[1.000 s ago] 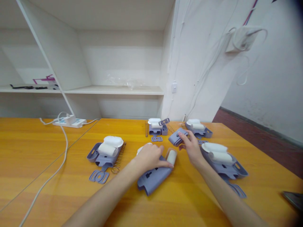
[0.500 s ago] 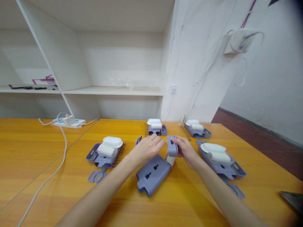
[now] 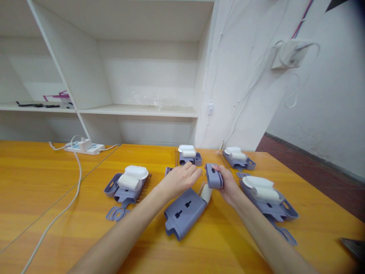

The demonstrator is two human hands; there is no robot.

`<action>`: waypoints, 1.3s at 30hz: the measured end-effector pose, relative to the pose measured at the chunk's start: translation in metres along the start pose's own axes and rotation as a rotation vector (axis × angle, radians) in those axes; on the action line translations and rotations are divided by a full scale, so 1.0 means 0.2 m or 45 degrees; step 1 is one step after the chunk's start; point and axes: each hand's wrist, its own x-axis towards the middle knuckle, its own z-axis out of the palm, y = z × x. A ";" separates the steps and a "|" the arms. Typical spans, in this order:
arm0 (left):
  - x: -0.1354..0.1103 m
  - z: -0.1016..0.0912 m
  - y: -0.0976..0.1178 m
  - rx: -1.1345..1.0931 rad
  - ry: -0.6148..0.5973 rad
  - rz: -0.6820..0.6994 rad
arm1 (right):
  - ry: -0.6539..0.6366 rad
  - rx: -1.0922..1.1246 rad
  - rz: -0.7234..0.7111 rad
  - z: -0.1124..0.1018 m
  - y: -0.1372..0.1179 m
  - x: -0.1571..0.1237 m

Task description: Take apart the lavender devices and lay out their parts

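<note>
My right hand (image 3: 228, 184) is wrapped round a small lavender plastic piece (image 3: 213, 177), held just above the table. My left hand (image 3: 181, 179) sits beside it with fingers curled and pinched on something too small to make out, its fingertips almost touching the piece. Below both hands a larger lavender housing (image 3: 184, 211) with slots lies flat on the orange table (image 3: 57, 213), a white roller (image 3: 205, 192) at its far end.
Kits of lavender trays with white rollers lie at the left (image 3: 128, 182), the far middle (image 3: 188, 155), the far right (image 3: 238, 158) and the right (image 3: 268, 198). A white power strip (image 3: 84, 146) and its cable (image 3: 75, 179) cross the left side. White shelves stand behind.
My right hand lifted the small lavender piece from the far table and brought it in beside my left hand. My left hand left the housing and rose to meet it.
</note>
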 end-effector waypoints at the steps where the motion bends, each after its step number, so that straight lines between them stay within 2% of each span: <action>1: 0.01 -0.01 0.00 -0.009 -0.005 -0.015 | 0.010 0.017 -0.058 0.00 0.00 0.00; 3: 0.02 -0.02 0.01 -0.009 0.006 -0.004 | -0.006 0.069 -0.114 0.01 0.01 0.00; 6: 0.03 -0.02 0.02 0.021 0.064 0.090 | -0.015 0.111 -0.023 0.03 -0.01 -0.01; 8: 0.02 -0.01 -0.01 0.027 0.086 0.089 | -0.014 0.125 0.019 0.00 -0.04 -0.01; 10: -0.01 0.01 -0.08 0.012 0.075 -0.036 | -0.019 0.179 -0.044 -0.06 -0.07 0.00; 12: -0.04 0.02 -0.16 -0.040 0.067 -0.260 | -0.016 0.234 -0.142 -0.15 -0.10 0.02; 14: -0.06 0.01 -0.24 -0.159 0.139 -0.454 | 0.057 0.179 -0.178 -0.20 -0.10 0.03; 17: -0.04 -0.02 -0.28 -0.484 0.381 -0.643 | 0.175 -0.177 -0.224 -0.17 -0.05 0.04; 19: -0.01 -0.03 -0.26 -0.743 0.505 -0.787 | 0.102 -0.482 -0.333 -0.09 0.00 0.04; 22: 0.02 -0.02 -0.22 -1.223 0.576 -1.009 | -0.011 -0.846 -0.476 0.01 0.05 0.01; 26: 0.05 0.02 -0.18 -1.850 0.612 -1.237 | 0.018 -1.115 -0.587 0.07 0.06 -0.04; 28: 0.07 0.02 -0.15 -2.009 0.647 -1.286 | -0.069 -1.009 -0.567 0.09 0.05 -0.07; 32: 0.12 0.01 -0.07 -2.085 0.793 -1.339 | -0.378 -0.549 -0.331 0.17 0.01 -0.13; 36: 0.15 -0.02 0.00 -2.178 0.909 -1.382 | -0.298 -0.266 -0.189 0.23 0.01 -0.14; 39: 0.14 -0.04 0.02 -2.320 0.918 -1.423 | -0.334 0.001 -0.161 0.22 0.01 -0.13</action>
